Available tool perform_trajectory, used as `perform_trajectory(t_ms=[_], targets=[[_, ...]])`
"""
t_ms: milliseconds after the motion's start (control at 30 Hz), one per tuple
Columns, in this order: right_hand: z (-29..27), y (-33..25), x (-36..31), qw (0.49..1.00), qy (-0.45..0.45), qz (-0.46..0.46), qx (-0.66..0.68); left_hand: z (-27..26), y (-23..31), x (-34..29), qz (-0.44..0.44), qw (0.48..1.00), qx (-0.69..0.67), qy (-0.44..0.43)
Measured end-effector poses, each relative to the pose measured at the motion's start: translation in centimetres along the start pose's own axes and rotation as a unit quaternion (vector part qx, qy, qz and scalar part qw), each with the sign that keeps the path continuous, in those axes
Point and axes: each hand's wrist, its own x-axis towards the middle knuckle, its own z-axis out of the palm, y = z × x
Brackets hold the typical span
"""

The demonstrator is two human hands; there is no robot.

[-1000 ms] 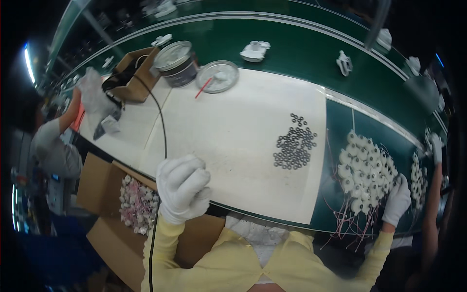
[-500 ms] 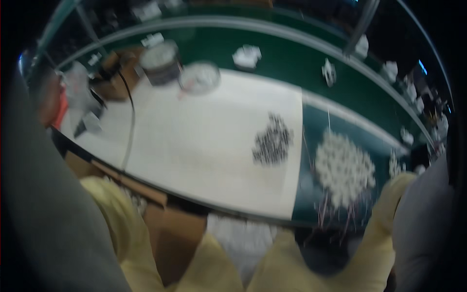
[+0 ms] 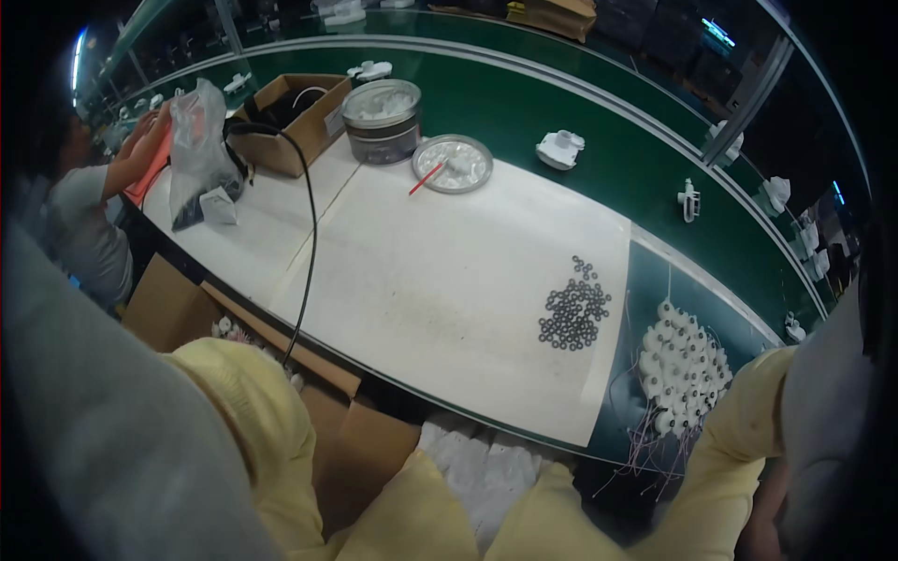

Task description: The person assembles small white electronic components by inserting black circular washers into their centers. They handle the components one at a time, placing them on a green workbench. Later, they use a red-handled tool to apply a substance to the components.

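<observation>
Neither my left hand nor my right hand can be made out. Grey sleeves frame both sides, with yellow cloth (image 3: pixel 248 393) bending down at the left and more at the right. Nearest the right sleeve is a pile of small white round parts (image 3: pixel 685 365) with dark centres and thin pinkish wires, on a dark green surface. To its left, many small dark rings (image 3: pixel 575 313) lie loosely heaped on the white sheet (image 3: pixel 421 309). A patch of bare skin shows at the lower right; whose it is I cannot tell.
A round tin (image 3: pixel 382 126), a shallow dish (image 3: pixel 454 166) with a red stick, and an open carton (image 3: pixel 297 117) stand at the back. A black cable (image 3: pixel 313 215) crosses the table. White parts (image 3: pixel 561 150) sit on the green belt. Another person (image 3: pixel 89 206) works at left.
The view has swung left and steadied, so the table's things sit farther right and lower and look sharper. The other person at left now shows clearly. Nothing on the table has visibly moved.
</observation>
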Motion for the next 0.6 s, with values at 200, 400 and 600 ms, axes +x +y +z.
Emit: perform_trajectory(t_ms=[200, 400, 600], targets=[[4.4, -0.5, 3.5, 0.989, 0.061, -0.023, 0.133, -2.8, -0.4, -1.2, -0.007, 0.997, 0.003, 0.076], [21.5, 12.2, 6.4, 0.914, -0.164, -0.146, -0.341, 1.0, 1.0, -11.5, -0.204, 0.956, 0.171, -0.125], [28.5, 15.7, 7.4, 0.839, -0.303, -0.173, -0.418, 0.9, 2.1, -17.1, -0.264, 0.924, 0.093, -0.262]])
